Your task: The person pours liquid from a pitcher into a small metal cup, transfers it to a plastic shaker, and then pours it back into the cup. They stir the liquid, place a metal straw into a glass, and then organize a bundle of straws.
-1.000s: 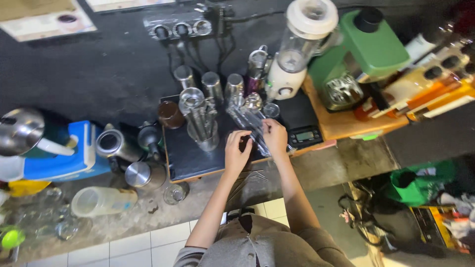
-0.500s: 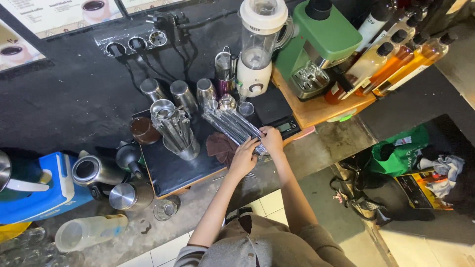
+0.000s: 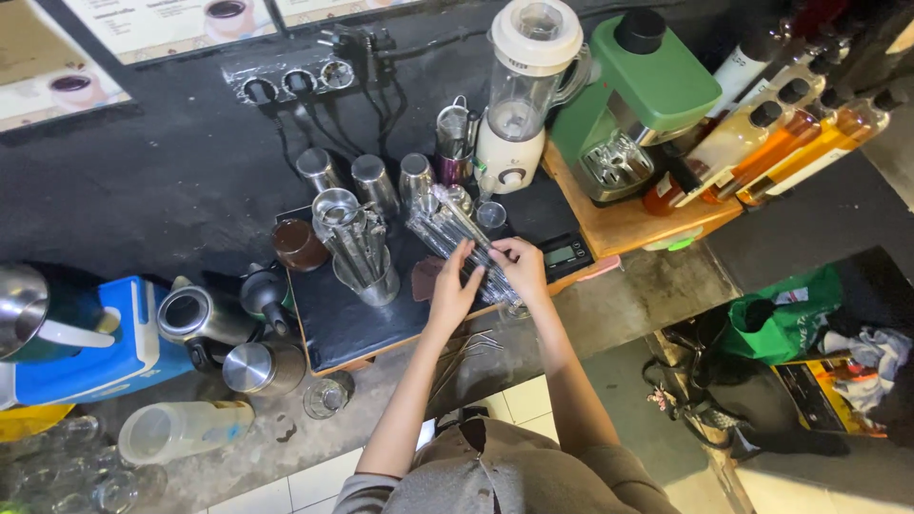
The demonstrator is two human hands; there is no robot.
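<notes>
We have both hands on a clear plastic packet of metal straws (image 3: 455,233) lying slantwise on the black mat (image 3: 343,319) of the tabletop. Our left hand (image 3: 455,290) curls over its near end, fingers closed on it; our right hand (image 3: 522,269) pinches the same end. A steel cup of utensils (image 3: 357,243) stands just left, a small scale (image 3: 566,254) just right.

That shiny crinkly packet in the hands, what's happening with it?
A person stands at a cluttered drinks counter and holds a clear plastic packet of long shiny metal pieces with both hands. The left hand grips its near end and the right hand holds it beside that, over a dark mat. Next to it is a metal cup full of tools, with a blender and a green machine behind.
</notes>
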